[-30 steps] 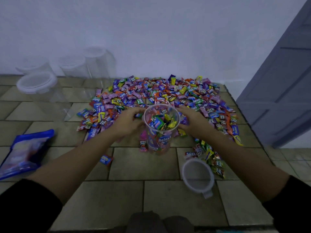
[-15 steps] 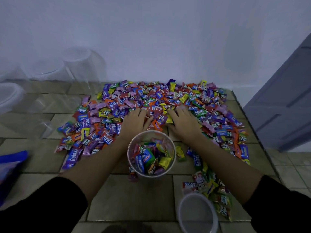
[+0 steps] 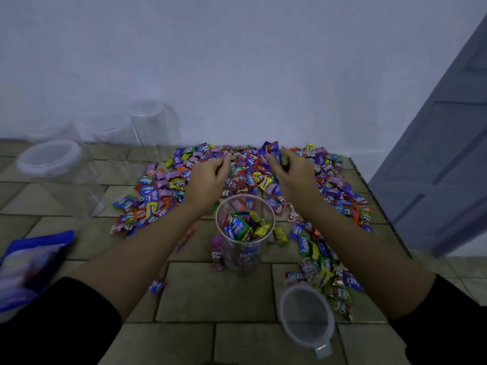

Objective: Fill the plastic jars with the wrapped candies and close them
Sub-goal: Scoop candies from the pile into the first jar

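Two hands stretched out over the wide heap of wrapped candies (image 3: pixel 337 185) in the middle of the frame, just beyond the open jar (image 3: pixel 243 259). Left hand (image 3: pixel 208 177) with fingers curled down onto the heap and thumb against forefinger; impossible to tell whether any candy is inside. Right hand (image 3: pixel 292 175) grasping a few candies, with purple and blue wrappers between its fingers. Open jar upright on the tiled surface (image 3: pixel 218 293), lower centre, between the two forearms, partly filled with candies in green, yellow, blue and red. Round lid (image 3: pixel 307 312) flat on the surface at the lower right, apart from the jar, beside a narrow trail of candies. Several loose candies near the foot of the jar. Three closed jars (image 3: pixel 52 164), clear with pale lids, at the upper left, near the white wall (image 3: pixel 237 61). Blue bag (image 3: pixel 31 262) at the left edge. Grey door (image 3: pixel 442 167) at the right edge.
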